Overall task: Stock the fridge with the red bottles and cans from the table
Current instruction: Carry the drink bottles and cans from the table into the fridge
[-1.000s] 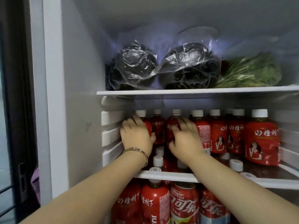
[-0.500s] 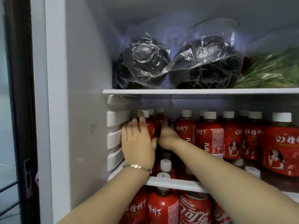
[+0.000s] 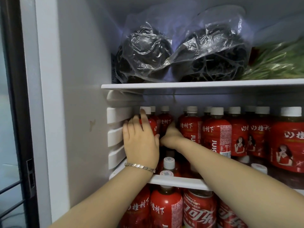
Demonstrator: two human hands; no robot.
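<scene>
A: Which step is this?

B: Arranging the shelf rather than fetching, by my reading. The surface the drinks come from is out of view. Nearest us, the lower-shelf bottles (image 3: pixel 166 209) stand beside a cola can (image 3: pixel 199 209). Just past the front lip of the middle shelf (image 3: pixel 177 181), two lying bottles (image 3: pixel 169 163) point their caps toward us.

A: And the hands?

B: The left grip (image 3: pixel 141 143) lies with fingers nearly straight against the leftmost upright bottle (image 3: pixel 150 124), close by the fridge wall (image 3: pixel 82 112) — pressing it, not wrapped round it. The right grip (image 3: pixel 171 135) is pushed into the gap between that bottle and its neighbours. Its fingers are hidden, so I cannot tell whether it holds anything.

A: Next?

B: Probably packing the uprights back and leftward to free room in front. That calls for a low, gentle push — tall bottles tip easily. Farther in, more white caps show behind, and dark bagged bundles (image 3: pixel 144 51) sit on the shelf above.
</scene>
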